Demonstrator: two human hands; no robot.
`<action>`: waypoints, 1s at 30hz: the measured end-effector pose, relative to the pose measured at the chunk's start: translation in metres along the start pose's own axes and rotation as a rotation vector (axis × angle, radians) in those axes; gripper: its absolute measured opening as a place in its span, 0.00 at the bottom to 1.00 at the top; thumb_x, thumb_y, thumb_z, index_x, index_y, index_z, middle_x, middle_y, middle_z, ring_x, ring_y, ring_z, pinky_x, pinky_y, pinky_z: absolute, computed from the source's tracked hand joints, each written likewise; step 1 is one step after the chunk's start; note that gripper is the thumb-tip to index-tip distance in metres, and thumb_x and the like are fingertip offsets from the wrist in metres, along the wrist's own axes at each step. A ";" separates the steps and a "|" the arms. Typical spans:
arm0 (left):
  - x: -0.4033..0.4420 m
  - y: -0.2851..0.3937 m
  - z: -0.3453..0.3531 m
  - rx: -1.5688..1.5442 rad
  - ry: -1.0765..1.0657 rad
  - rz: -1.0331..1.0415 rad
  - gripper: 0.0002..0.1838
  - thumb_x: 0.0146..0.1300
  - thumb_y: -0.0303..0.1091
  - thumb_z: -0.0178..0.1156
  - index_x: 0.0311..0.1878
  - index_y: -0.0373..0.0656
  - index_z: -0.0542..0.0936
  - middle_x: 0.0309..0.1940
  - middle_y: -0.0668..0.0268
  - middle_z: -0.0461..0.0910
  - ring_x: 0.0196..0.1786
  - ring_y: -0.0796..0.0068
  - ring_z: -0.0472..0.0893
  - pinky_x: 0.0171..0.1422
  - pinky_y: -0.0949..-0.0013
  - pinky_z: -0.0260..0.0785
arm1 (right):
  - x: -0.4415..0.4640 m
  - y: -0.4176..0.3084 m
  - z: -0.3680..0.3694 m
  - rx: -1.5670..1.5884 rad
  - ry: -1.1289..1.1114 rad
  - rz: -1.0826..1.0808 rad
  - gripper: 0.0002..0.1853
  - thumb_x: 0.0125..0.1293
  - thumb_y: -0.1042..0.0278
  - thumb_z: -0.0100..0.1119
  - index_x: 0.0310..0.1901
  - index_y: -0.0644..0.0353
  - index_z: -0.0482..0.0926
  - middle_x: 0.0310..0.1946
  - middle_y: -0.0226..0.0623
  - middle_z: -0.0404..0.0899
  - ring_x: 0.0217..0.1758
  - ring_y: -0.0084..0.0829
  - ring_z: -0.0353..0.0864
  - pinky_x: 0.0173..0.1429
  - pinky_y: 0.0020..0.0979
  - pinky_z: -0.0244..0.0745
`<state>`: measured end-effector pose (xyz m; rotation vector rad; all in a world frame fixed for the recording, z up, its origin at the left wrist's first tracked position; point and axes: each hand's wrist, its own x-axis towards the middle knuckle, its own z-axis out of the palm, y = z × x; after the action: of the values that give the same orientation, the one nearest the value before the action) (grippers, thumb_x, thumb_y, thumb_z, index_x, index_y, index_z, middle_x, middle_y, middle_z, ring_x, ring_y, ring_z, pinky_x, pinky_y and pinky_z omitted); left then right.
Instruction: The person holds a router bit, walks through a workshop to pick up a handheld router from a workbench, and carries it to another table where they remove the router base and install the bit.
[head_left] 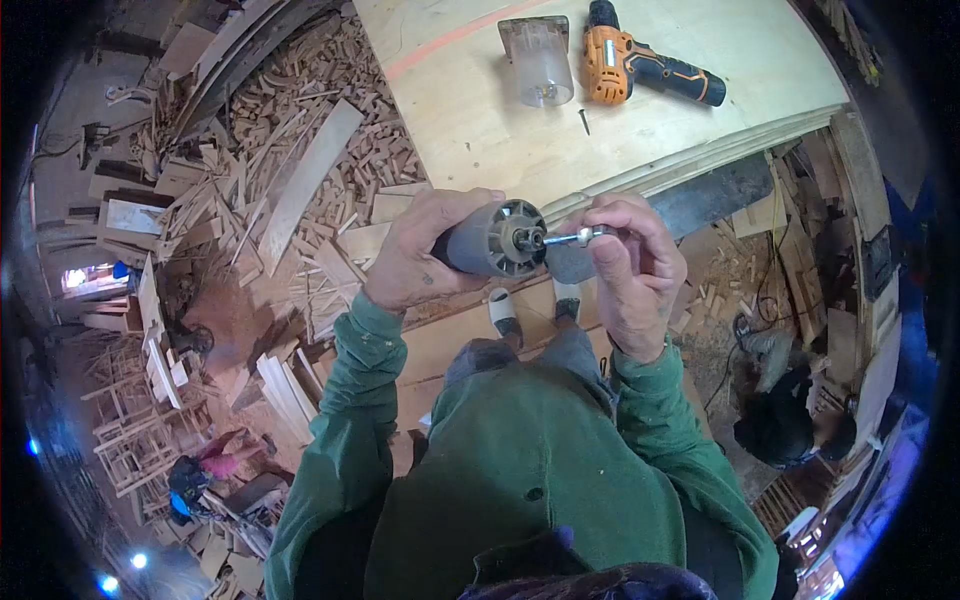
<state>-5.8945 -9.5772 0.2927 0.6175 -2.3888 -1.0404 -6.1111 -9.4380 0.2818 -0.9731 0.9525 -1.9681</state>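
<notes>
My left hand is wrapped around the body of a trim router motor, whose vented end and collet face right. Between the thumb and fingers of my right hand is a router bit. Its shiny shank points left and meets the collet; how deep it sits inside, I cannot tell. On the plywood beyond my hands stands a clear plastic router base with a dark square plate. An orange and black cordless drill lies beside it, with a screw close by.
The plywood sheets form a stacked work surface ahead of me. Piles of wood offcuts cover the floor to the left. A person in dark clothes is low at the right; another person is at the lower left. Stacked wooden frames stand farther left.
</notes>
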 end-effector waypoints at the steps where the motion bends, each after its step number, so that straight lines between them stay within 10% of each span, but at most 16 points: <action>1: 0.000 -0.002 0.001 0.003 0.010 0.010 0.46 0.35 0.31 0.82 0.66 0.47 0.81 0.61 0.64 0.85 0.57 0.62 0.83 0.63 0.61 0.70 | 0.000 0.001 -0.001 0.031 0.016 0.022 0.12 0.74 0.74 0.66 0.55 0.66 0.81 0.51 0.40 0.80 0.53 0.31 0.85 0.59 0.31 0.83; 10: 0.005 -0.008 0.003 0.081 -0.008 0.047 0.45 0.36 0.31 0.80 0.67 0.48 0.81 0.60 0.65 0.85 0.56 0.63 0.83 0.63 0.61 0.68 | 0.005 0.005 0.000 0.420 0.102 0.464 0.14 0.83 0.62 0.53 0.57 0.64 0.75 0.47 0.41 0.80 0.45 0.29 0.85 0.46 0.33 0.85; 19: 0.040 -0.004 -0.005 0.546 -0.176 0.052 0.48 0.40 0.40 0.81 0.72 0.61 0.77 0.51 0.71 0.85 0.54 0.69 0.83 0.55 0.59 0.66 | 0.021 0.035 -0.023 -0.096 0.028 0.602 0.15 0.81 0.57 0.58 0.47 0.63 0.80 0.29 0.27 0.77 0.28 0.16 0.75 0.31 0.22 0.69; 30: 0.062 -0.031 -0.002 0.669 -0.349 -0.020 0.47 0.46 0.41 0.81 0.74 0.68 0.75 0.53 0.71 0.83 0.55 0.69 0.83 0.56 0.55 0.66 | 0.028 0.074 -0.037 -0.235 0.004 0.601 0.10 0.78 0.63 0.62 0.45 0.61 0.81 0.30 0.23 0.78 0.27 0.14 0.74 0.31 0.20 0.67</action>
<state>-5.9356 -9.6329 0.2847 0.7212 -3.0621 -0.3432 -6.1342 -9.4845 0.2116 -0.6935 1.3190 -1.3755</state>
